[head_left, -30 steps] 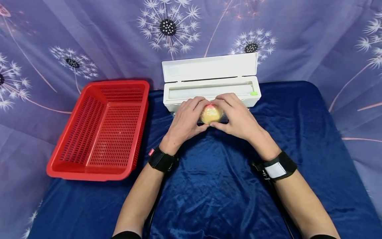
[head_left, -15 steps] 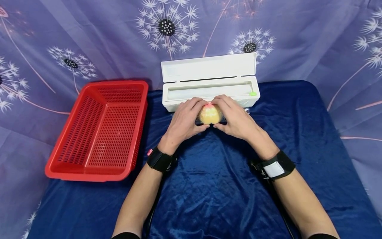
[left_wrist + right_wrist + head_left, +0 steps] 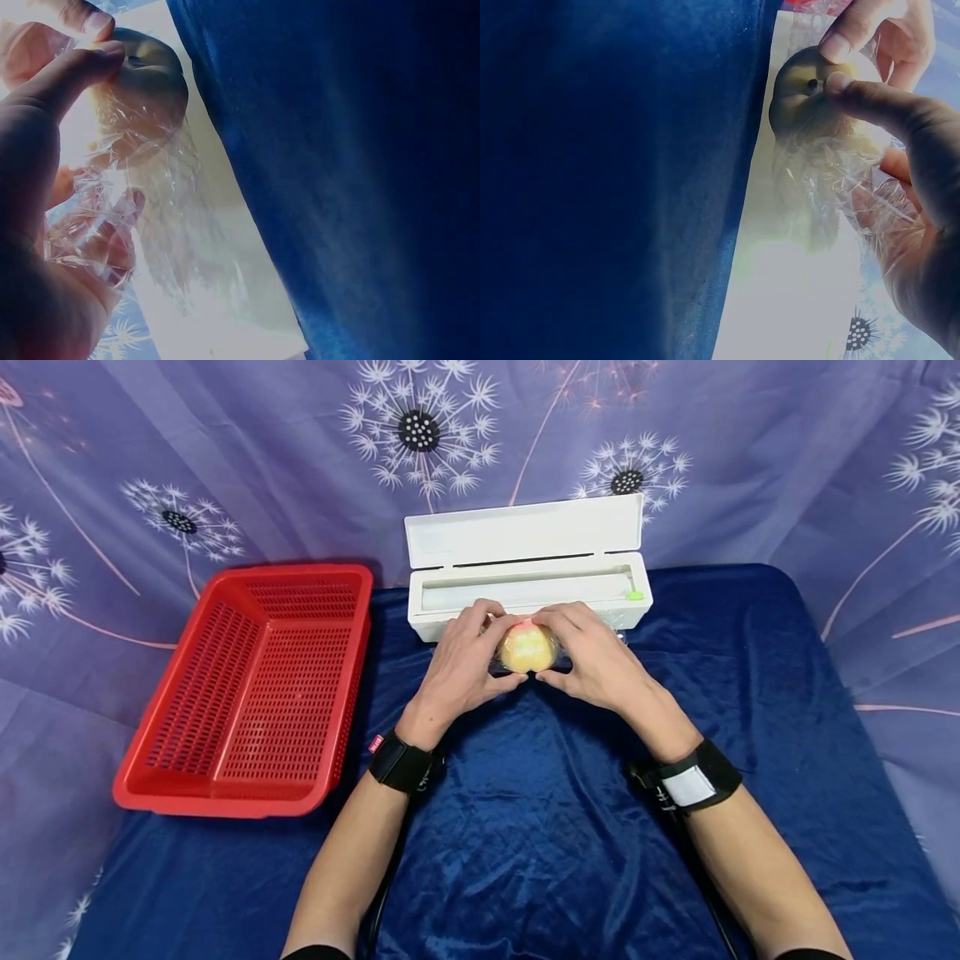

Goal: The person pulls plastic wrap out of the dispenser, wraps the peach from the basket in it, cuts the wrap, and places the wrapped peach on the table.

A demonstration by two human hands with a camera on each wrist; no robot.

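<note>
- Holding the fruit (image 3: 527, 649), with clear film (image 3: 832, 176) clinging to it, between left hand (image 3: 461, 656) and right hand (image 3: 600, 660), with fingers and thumbs curled round it.
- Just beyond: white box (image 3: 435, 628), with raised lid (image 3: 525, 532) and a roll (image 3: 525, 592) inside.
- Well apart, leftward: red basket (image 3: 288, 693).
- Underneath: blue cloth (image 3: 525, 827).
- Behind: dandelion-printed curtain (image 3: 285, 460).

Head view: even, moderate light is falling; the dark-blue velvety cloth (image 3: 525, 827) is showing soft sheen. Wrist views: backlight is bleaching the long white plastic box (image 3: 780, 300) and leaving the left hand (image 3: 30, 180) and right hand (image 3: 937, 187) shadowed; crumpled clear plastic film (image 3: 885, 210) is glinting, haze is softening detail.
</note>
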